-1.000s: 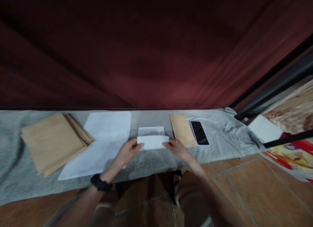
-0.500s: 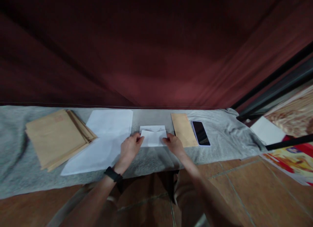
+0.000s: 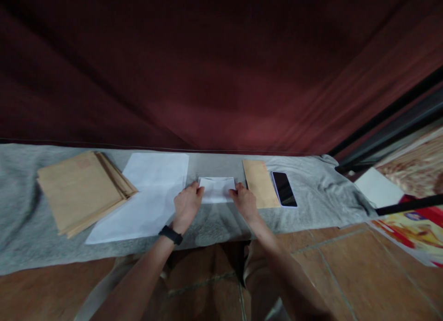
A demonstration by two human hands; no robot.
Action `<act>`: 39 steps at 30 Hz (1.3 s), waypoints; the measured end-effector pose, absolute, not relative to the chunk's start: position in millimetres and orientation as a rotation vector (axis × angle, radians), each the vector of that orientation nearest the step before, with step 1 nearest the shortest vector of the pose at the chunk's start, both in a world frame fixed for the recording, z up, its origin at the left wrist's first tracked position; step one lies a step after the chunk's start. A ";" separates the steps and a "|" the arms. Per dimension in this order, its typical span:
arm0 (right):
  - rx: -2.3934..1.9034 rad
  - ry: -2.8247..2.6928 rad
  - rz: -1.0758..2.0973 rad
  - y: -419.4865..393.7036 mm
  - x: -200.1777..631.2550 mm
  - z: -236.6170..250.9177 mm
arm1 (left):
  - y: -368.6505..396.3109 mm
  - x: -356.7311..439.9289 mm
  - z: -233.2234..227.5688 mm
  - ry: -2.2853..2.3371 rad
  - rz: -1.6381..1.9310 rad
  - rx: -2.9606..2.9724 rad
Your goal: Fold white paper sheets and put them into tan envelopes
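Two ends to keep level: with left hand (image 3: pixel 187 204) and right hand (image 3: pixel 245 202) pinching folded white paper (image 3: pixel 217 192) at frame centre, line up edges, then press evenly against grey cloth (image 3: pixel 212 226).

Grey cloth (image 3: pixel 321 196), seemingly fleece, envelopes (image 3: pixel 79 189), white sheets (image 3: pixel 155 173), folded paper (image 3: pixel 217 193), phone (image 3: pixel 284 189)

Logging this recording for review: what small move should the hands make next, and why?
Probably press the folded white paper rectangle flat against the soft grey cloth: the left hand and right hand hold its opposite ends, and its layers seem slightly apart at the far edge.
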State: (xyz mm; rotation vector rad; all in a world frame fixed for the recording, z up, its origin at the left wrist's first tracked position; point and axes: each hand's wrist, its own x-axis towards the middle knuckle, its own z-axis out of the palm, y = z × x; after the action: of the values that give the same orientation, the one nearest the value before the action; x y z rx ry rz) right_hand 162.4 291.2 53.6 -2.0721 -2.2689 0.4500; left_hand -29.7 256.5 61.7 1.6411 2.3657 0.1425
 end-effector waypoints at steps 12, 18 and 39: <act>-2.079 -2.209 0.417 298.6 158.6 45.1 | 267.3 -25.2 47.2 2.461 0.178 1.660; -2.084 -2.201 0.368 300.8 158.5 39.5 | 268.8 -22.4 42.7 2.497 0.192 1.700; -1.423 -2.437 0.278 279.2 129.9 12.0 | 266.0 -19.1 38.2 2.493 0.190 1.775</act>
State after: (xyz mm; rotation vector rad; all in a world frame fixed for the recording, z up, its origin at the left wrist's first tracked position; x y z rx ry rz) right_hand 129.9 279.2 12.0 -1.4230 -2.4374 0.2785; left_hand -19.1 266.0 38.2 1.7746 2.4931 0.1899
